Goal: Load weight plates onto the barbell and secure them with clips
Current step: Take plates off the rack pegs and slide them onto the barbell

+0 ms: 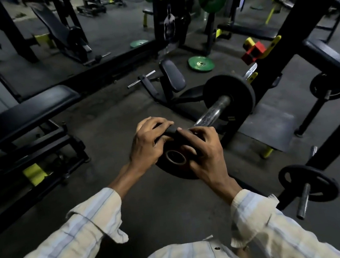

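Note:
A small black weight plate (pixel 177 172) hangs in front of me, its centre hole facing up toward the camera. My left hand (pixel 148 145) grips its upper left rim with curled fingers. My right hand (pixel 206 153) grips the right side, fingers wrapped over the edge. Just beyond the plate, the steel barbell sleeve (pixel 212 113) points at me. A larger black plate (pixel 240 92) sits on that sleeve, close to the rack. The held plate is short of the sleeve's end. No clip is visible.
A black bench (pixel 20 114) stands at left. The rack's black uprights (pixel 311 21) rise at right, with plates stored on pegs (pixel 308 183). Green plates (pixel 201 63) lie on the floor beyond. A floor pad attachment (pixel 171 76) lies ahead.

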